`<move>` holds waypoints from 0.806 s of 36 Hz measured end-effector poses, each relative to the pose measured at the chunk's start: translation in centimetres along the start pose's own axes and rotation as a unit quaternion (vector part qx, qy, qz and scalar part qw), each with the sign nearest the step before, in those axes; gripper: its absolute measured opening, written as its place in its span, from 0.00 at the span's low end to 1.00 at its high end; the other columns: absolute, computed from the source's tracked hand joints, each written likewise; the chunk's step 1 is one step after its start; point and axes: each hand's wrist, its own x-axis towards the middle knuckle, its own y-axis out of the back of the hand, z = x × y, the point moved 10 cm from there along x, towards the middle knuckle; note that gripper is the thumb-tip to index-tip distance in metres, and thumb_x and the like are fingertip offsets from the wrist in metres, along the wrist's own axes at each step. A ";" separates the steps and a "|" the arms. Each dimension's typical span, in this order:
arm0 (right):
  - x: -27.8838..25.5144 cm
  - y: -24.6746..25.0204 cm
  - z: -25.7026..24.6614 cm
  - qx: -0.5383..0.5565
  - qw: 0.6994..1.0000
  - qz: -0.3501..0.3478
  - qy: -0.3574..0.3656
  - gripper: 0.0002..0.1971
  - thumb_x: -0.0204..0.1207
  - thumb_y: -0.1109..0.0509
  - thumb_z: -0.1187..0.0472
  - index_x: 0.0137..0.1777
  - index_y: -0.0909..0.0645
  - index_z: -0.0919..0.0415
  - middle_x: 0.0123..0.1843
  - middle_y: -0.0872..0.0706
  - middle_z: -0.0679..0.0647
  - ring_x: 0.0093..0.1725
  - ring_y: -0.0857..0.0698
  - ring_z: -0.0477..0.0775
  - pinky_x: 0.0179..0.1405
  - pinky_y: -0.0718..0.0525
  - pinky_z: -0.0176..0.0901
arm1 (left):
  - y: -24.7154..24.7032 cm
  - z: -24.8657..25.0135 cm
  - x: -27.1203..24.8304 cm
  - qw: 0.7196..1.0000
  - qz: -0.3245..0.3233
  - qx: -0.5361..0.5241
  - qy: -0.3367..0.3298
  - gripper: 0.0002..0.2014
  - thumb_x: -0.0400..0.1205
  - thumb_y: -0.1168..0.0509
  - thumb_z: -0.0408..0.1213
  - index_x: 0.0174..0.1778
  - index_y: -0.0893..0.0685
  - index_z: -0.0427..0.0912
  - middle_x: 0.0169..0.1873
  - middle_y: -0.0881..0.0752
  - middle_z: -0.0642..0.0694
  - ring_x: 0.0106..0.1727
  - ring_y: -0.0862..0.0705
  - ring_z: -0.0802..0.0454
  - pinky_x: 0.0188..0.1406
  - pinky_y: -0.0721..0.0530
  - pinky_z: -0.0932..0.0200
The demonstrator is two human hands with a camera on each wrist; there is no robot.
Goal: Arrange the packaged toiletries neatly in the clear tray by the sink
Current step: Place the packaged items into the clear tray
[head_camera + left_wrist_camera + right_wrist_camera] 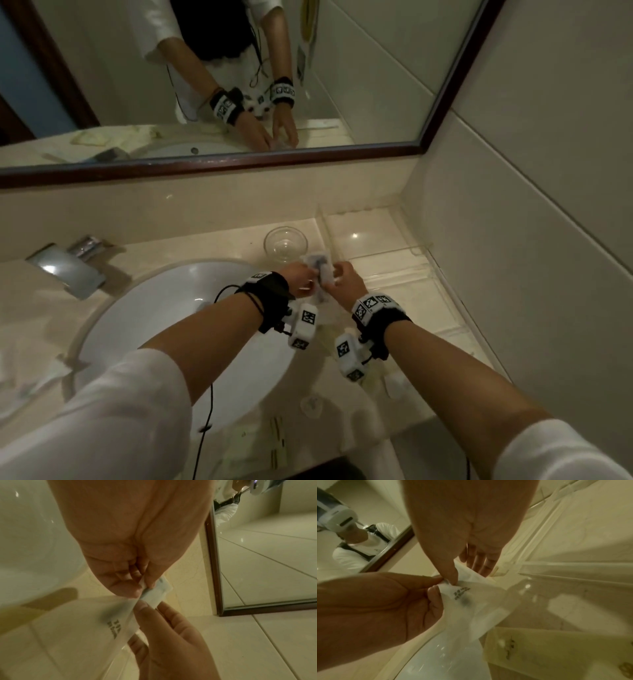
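A small white printed toiletry packet [320,270] hangs above the counter between the sink and the clear tray [416,248]. My left hand [310,279] pinches its left edge and my right hand [334,277] pinches its right edge. In the left wrist view, my left thumb and fingers pinch the packet's folded end [154,593], and my right hand [145,609] holds it from below. The right wrist view shows my right hand [464,574] pinching the packet [471,601] beside the tray's clear wall [565,566]. The tray looks bare inside.
A small glass bowl [285,243] stands just behind my hands, left of the tray. The white sink [164,325] and chrome faucet [65,270] lie to the left. More packets [274,442] lie on the counter's near edge, one yellowish packet [539,649] below the tray. A mirror [205,85] lines the back wall.
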 end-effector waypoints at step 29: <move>-1.8 13.9 9.3 0.115 0.975 -0.049 -0.183 0.10 0.77 0.33 0.68 0.54 0.18 0.56 0.36 0.20 0.52 0.34 0.21 0.47 0.31 0.21 0.38 | -10.4 4.1 -0.8 0.990 -0.105 0.062 -0.071 0.12 0.86 0.42 0.33 0.36 0.25 0.45 0.32 0.27 0.46 0.30 0.26 0.54 0.22 0.26 0.68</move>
